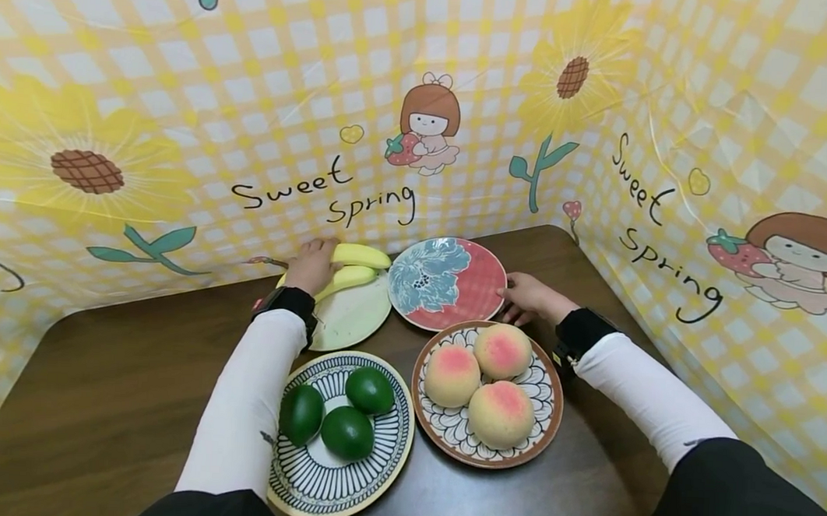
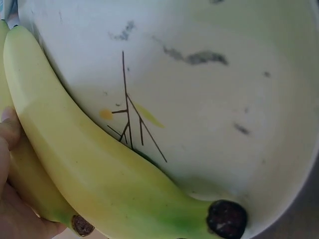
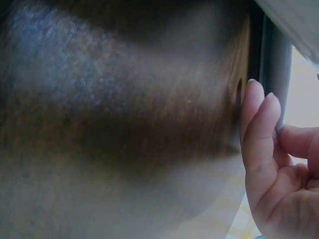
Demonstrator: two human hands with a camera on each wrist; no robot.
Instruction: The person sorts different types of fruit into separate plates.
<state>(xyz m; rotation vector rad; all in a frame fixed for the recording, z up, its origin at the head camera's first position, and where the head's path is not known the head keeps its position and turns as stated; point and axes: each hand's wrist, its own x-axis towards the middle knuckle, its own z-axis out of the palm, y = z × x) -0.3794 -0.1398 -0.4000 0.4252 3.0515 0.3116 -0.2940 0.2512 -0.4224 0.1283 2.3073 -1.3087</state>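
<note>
Two bananas lie on a pale green plate at the back of the table. My left hand is at their left end and grips the rear banana; the front banana lies beside it, and some fingers are hidden. To the right, my right hand pinches the right rim of a red plate with a blue flower, thumb on top and fingers below. In the right wrist view the fingers sit under the tilted plate.
In front stand a black-and-white striped plate with three dark green fruits and a brown-rimmed plate with three peaches. A yellow checked cloth hangs behind and at the right of the wooden table.
</note>
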